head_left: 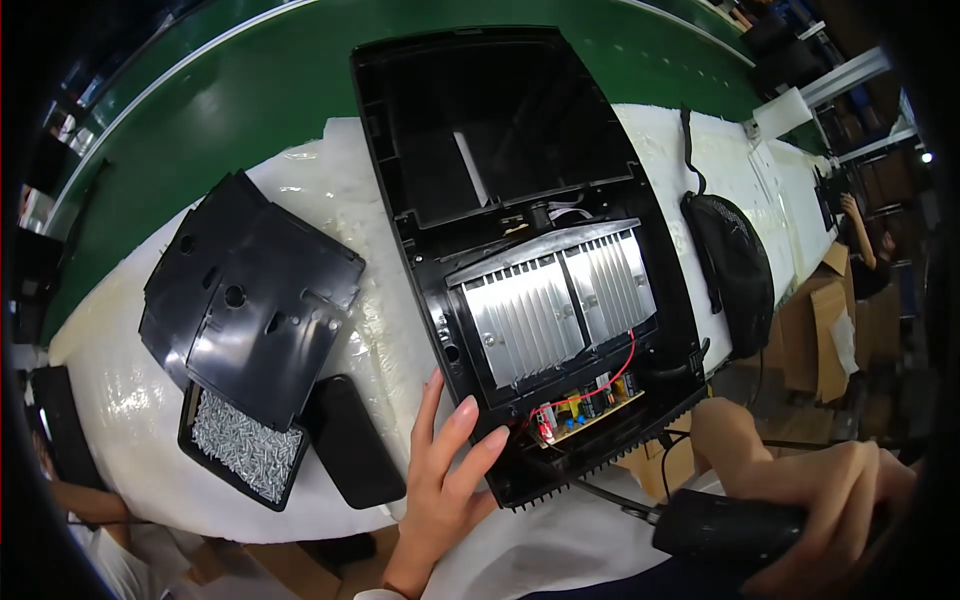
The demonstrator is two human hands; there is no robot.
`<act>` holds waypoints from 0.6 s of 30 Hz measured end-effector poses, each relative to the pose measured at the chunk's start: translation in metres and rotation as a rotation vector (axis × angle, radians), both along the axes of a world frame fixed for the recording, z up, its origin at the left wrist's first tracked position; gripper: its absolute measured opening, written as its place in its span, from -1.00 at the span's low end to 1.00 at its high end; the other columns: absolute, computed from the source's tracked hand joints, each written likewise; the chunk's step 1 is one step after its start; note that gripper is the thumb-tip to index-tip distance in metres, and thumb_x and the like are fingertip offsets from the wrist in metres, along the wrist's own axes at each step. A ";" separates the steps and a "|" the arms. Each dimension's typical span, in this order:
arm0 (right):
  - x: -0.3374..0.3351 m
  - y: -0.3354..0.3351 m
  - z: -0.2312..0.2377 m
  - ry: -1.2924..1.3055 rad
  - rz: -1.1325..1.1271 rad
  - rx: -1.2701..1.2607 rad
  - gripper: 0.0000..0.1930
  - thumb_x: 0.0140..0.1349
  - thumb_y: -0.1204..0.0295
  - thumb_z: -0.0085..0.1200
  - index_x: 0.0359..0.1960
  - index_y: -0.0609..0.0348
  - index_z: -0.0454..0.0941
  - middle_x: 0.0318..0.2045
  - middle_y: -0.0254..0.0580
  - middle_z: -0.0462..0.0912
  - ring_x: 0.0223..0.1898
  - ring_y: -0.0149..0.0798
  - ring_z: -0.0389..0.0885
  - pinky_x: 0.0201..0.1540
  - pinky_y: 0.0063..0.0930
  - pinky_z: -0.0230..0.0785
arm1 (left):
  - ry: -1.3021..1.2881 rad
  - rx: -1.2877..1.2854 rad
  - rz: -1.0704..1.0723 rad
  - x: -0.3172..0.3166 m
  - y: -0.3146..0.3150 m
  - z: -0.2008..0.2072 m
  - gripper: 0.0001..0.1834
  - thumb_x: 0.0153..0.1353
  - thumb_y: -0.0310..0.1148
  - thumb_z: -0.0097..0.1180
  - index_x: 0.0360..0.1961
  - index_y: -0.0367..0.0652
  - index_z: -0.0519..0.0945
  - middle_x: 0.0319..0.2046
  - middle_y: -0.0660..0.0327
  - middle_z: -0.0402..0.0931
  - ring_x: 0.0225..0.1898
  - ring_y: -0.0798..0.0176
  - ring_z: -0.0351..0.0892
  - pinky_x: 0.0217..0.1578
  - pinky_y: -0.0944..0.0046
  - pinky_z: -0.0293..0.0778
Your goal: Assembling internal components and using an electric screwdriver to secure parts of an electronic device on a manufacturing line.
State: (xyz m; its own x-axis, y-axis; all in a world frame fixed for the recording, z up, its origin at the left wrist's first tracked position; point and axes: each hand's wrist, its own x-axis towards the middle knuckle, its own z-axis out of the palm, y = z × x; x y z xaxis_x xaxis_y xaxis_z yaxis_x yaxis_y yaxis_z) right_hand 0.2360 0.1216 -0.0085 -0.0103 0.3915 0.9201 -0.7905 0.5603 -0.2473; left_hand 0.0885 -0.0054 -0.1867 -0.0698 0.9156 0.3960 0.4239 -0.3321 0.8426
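Note:
A long black plastic housing [510,125] lies open in front of me. Inside it sit silver finned heat sinks [530,320] and a small circuit board [590,410] with a red wire. My left hand [450,465] has its fingers spread, with the tips against the near left edge of the housing. At the lower right, my right hand [835,490] is wrapped round a black electric screwdriver [725,525]. The screwdriver's shaft points left, toward the near end of the housing; its tip is hard to make out.
Black plastic panels [260,310] lie at left, partly over a tray of small silver screws [245,445]. A flat black phone-like slab [355,440] is beside them. A black mesh pouch [730,270] lies right of the housing. Cardboard boxes [815,330] and another person's arm [858,230] are farther right.

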 end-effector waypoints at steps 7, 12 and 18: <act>-0.005 -0.009 -0.023 -0.064 -0.111 -0.121 -0.75 0.35 0.51 0.02 -0.07 0.15 0.19 -0.52 -0.21 0.42 -0.81 -0.35 0.30 -0.79 -0.47 0.22 | 0.029 -0.021 -0.015 -0.004 0.000 -0.005 -0.26 -0.23 -0.53 0.42 0.11 0.01 0.50 0.31 0.16 0.19 0.27 -0.56 0.15 0.21 -0.29 0.33; 0.001 -0.018 -0.015 -0.196 -0.120 -0.083 -0.75 0.36 0.48 0.04 -0.09 0.12 0.19 -0.51 -0.23 0.44 -0.80 -0.34 0.33 -0.74 -0.46 0.28 | -0.058 0.036 -0.050 0.005 0.009 0.000 -0.27 -0.21 -0.56 0.39 0.12 0.00 0.51 0.31 0.14 0.19 0.27 -0.58 0.14 0.22 -0.31 0.31; -0.016 -0.026 -0.021 -0.304 -0.103 -0.145 -0.75 0.35 0.42 0.07 -0.10 0.05 0.21 -0.49 -0.22 0.49 -0.76 -0.29 0.41 -0.70 -0.44 0.38 | -0.053 0.070 0.017 0.007 0.002 -0.012 -0.23 -0.19 -0.58 0.35 0.18 -0.06 0.46 0.31 0.05 0.22 0.24 -0.62 0.18 0.18 -0.34 0.34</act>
